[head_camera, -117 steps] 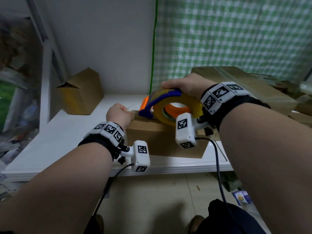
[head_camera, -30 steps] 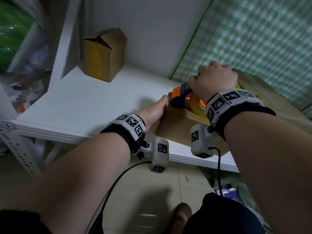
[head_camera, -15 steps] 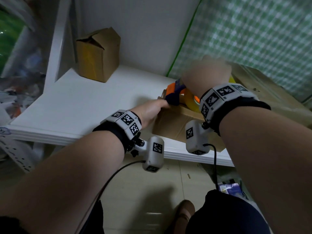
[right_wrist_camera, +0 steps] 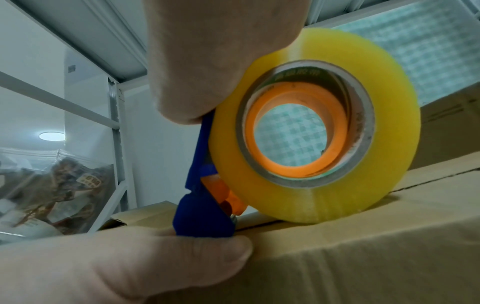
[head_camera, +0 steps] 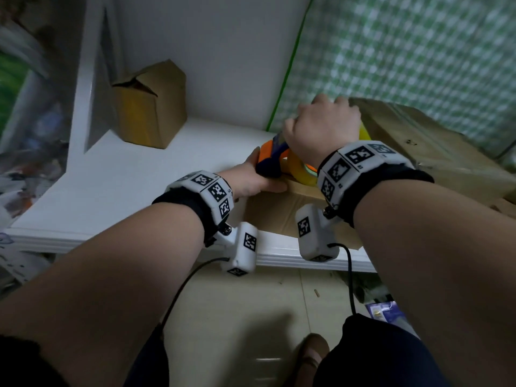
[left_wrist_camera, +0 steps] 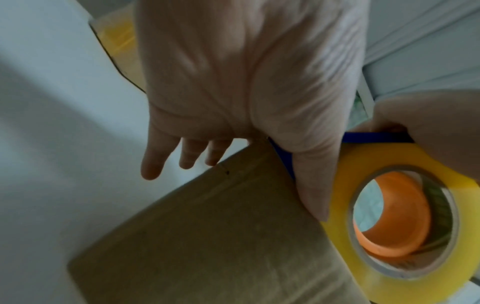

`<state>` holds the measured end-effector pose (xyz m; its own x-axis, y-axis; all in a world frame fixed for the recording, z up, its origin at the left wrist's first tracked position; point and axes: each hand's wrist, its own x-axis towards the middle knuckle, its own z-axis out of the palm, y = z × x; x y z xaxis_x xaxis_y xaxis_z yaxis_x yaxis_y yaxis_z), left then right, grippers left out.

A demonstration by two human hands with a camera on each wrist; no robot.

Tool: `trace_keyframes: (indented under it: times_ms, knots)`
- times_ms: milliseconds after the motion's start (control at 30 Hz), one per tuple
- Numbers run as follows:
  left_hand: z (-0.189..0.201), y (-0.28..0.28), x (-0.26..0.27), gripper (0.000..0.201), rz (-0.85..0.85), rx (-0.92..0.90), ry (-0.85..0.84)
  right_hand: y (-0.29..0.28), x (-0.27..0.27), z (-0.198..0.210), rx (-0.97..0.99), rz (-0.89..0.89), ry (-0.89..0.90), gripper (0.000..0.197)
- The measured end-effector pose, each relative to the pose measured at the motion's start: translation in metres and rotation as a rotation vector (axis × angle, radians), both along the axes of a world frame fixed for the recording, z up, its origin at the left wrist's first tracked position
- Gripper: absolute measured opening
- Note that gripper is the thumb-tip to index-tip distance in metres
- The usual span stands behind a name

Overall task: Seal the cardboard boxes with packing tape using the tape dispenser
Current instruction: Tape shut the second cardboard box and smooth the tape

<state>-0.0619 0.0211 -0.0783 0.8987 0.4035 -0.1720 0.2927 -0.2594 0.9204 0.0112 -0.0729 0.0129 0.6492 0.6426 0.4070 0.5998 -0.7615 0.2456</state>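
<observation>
A small cardboard box (head_camera: 275, 212) lies at the front edge of the white shelf (head_camera: 117, 185). My right hand (head_camera: 321, 129) grips the blue and orange tape dispenser (right_wrist_camera: 202, 218), whose yellow tape roll (right_wrist_camera: 389, 115) rests on the box top (right_wrist_camera: 363, 257). The dispenser's nose sits at the box's left end. There my left hand (head_camera: 258, 181) holds the box steady. Its thumb (right_wrist_camera: 161, 265) lies along the top edge under the dispenser's nose, and its straight fingers (left_wrist_camera: 153, 164) reach down the left side. The tape strip itself is not clear to see.
Another small cardboard box (head_camera: 152, 107) with loose flaps stands at the back left of the shelf. A larger cardboard box (head_camera: 435, 155) lies to the right, against a green checked curtain (head_camera: 418, 57). Below the shelf edge are tiled floor and my legs.
My left hand was curled at the box's left end; it now lies flat on that side with the thumb over the top edge. The dispenser stays at the left end.
</observation>
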Motion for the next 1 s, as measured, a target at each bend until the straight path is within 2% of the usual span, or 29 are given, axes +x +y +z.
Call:
trace_keyframes:
  times_ms: [67, 133, 233, 400, 500, 600, 700, 1000]
  knots:
    - [0.002, -0.001, 0.003, 0.084, 0.017, -0.007, -0.031, -0.004, 0.000, 0.001, 0.035, 0.050, 0.013, 0.046]
    - [0.000, -0.001, 0.003, 0.083, 0.030, -0.031, -0.046, -0.009, 0.002, 0.003, 0.103, 0.111, 0.035, 0.040]
    - [0.000, 0.003, 0.005, 0.081, -0.017, -0.006, -0.048, -0.018, 0.010, 0.008, 0.294, 0.201, 0.100, 0.034]
    - [0.006, 0.019, 0.013, 0.081, -0.174, 0.062, -0.015, -0.037, 0.030, 0.018, 0.554, 0.162, 0.321, 0.049]
    - [0.011, 0.033, 0.017, 0.076, -0.151, 0.162, 0.059, -0.039, 0.037, 0.021, 0.627, 0.123, 0.471, 0.063]
    - [0.019, 0.041, 0.018, 0.079, -0.138, 0.301, 0.154, -0.038, 0.038, 0.024, 0.664, 0.097, 0.603, 0.069]
    - [0.019, 0.042, 0.020, 0.084, -0.144, 0.310, 0.238, -0.036, 0.041, 0.024, 0.692, 0.094, 0.684, 0.067]
    - [0.019, 0.039, 0.023, 0.061, -0.105, 0.296, 0.277, -0.048, 0.047, 0.023, 0.660, 0.080, 0.877, 0.050]
